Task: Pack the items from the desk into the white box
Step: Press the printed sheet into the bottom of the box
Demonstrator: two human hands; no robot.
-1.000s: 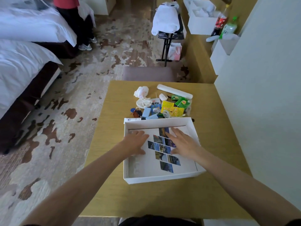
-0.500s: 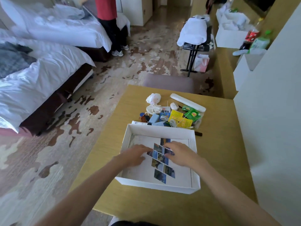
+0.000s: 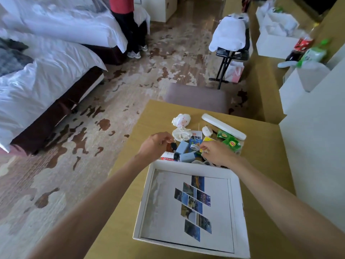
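The white box sits open on the yellow desk close to me, with a white sheet printed with photo tiles flat inside it. Beyond its far wall lies a pile: a white plush toy, a long white case, green tea packets, grey-blue blocks and a red-and-white tube. My left hand pinches a key ring with a dark fob at the pile's left edge. My right hand is closed on a white cable in the middle of the pile.
A grey padded stool stands against the desk's far edge. A white wall panel borders the desk on the right. Two beds fill the left. A person in a red top stands far back, near a folding rack with white cloth.
Both hands have left the inside of the box and reached past its far wall into the pile. The left has closed on the key ring, the right on the white cable.
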